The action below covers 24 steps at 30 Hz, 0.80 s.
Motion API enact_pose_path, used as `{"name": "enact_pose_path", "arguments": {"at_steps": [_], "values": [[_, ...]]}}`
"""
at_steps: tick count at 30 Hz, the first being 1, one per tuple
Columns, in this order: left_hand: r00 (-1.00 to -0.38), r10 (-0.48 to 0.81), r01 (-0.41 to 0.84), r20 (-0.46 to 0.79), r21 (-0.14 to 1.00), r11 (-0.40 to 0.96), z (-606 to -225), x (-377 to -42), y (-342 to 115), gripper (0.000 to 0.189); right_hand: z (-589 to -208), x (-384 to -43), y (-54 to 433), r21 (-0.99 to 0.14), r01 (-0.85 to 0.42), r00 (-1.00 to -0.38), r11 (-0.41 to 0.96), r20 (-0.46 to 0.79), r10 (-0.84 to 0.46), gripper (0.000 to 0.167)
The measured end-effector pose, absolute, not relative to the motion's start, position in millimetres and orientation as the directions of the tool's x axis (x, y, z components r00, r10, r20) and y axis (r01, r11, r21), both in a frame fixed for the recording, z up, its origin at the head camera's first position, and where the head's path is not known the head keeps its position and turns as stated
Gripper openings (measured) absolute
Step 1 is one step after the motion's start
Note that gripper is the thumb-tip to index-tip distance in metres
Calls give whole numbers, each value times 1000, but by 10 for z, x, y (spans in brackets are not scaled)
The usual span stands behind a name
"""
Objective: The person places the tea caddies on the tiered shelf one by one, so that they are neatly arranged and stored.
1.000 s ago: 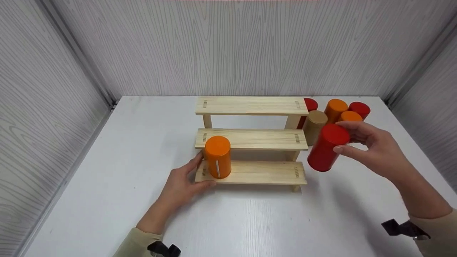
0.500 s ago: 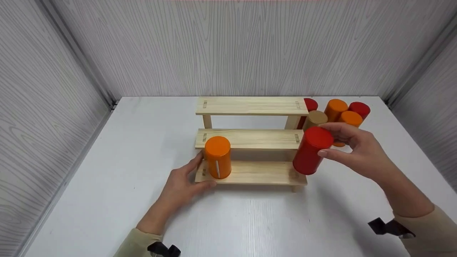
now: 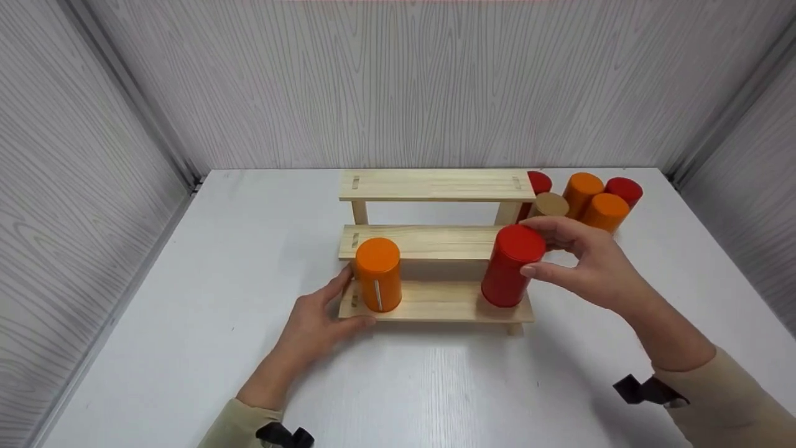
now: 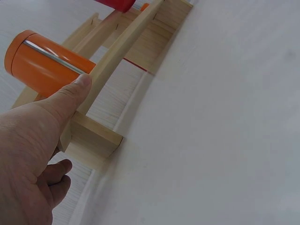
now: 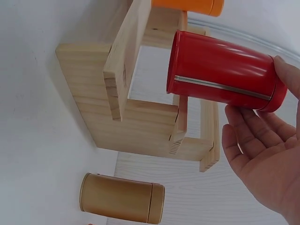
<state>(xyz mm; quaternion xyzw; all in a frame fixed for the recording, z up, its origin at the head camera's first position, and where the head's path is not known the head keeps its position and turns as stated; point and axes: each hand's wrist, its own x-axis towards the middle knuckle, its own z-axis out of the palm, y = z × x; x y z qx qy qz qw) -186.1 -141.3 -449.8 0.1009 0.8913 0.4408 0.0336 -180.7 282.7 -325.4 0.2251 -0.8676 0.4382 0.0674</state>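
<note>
A three-tiered wooden rack [image 3: 438, 243] stands on the white table. An orange canister [image 3: 379, 275] sits upright at the left end of its lowest shelf, its metal strip showing. My left hand [image 3: 314, 323] grips that shelf's left end, the thumb [image 4: 80, 85] along the front edge beside the orange canister. High on its side, near the lid, my right hand [image 3: 575, 261] holds a red canister [image 3: 510, 267]. Its base hangs slightly tilted over the right end of the lowest shelf; the right wrist view shows a gap between base [image 5: 172, 63] and shelf [image 5: 123, 65].
Behind the rack's right side stand a gold canister [image 3: 551, 204], orange canisters [image 3: 606, 213] and red canisters [image 3: 624, 188], partly hidden by the rack and my right hand. Grey wood-grain panels [image 3: 398, 81] enclose the table at the back and sides.
My right hand has carried the red canister leftward, from beside the rack to over the right end of the lowest shelf. My left hand and the orange canister stay put.
</note>
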Motion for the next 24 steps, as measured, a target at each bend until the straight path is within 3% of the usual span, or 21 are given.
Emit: {"name": "enact_pose_path", "arguments": {"at_steps": [24], "values": [[-977, 211, 154, 36, 803, 576, -4520, -1857, -1418, 109, -3400, -1919, 2637, -758, -410, -898, 506, 240, -369, 57]]}}
